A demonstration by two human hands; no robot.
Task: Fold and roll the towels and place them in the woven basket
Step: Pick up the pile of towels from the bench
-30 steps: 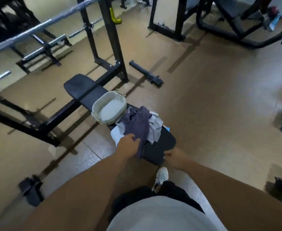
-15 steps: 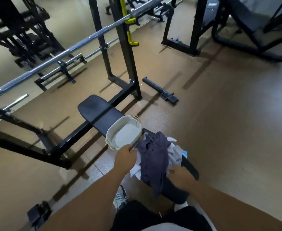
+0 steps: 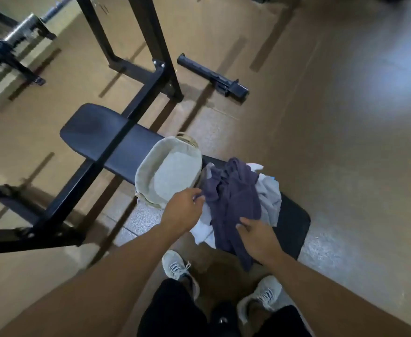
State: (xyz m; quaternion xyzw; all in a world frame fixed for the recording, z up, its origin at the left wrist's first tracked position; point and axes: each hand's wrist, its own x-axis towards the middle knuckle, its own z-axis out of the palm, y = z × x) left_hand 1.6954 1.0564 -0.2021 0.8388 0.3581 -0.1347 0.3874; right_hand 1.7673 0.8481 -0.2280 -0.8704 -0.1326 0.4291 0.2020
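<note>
Lying along a line from ten o'clock to four o'clock, the black padded surface (image 3: pixel 117 139) is crossed by a black frame bar (image 3: pixel 85 176) and carries everything of the task. The woven basket (image 3: pixel 146 171) is seen at the middle of the surface, an oval whose long axis runs from seven o'clock to one o'clock, mouth up, with its near rim overhanging the surface edge. Just at four o'clock of the basket, the left hand (image 3: pixel 182 211) is held with fingers curled, and a fold of the purple towel (image 3: pixel 233 200) is pinched in its grip. The purple towel is heaped on top of the pile, its long axis from twelve to six o'clock, its lower end hanging over the near edge of the surface. White towel (image 3: pixel 203 231) and grey towel (image 3: pixel 269 200) are partly covered beneath it. The right hand (image 3: pixel 258 237) is laid on the purple towel's lower part; whether anything is held in its grip cannot be told. Open brown floor (image 3: pixel 345 142) is seen toward three o'clock, beyond the surface's rounded end, and a black bar (image 3: pixel 211 74) lies at one o'clock.
</note>
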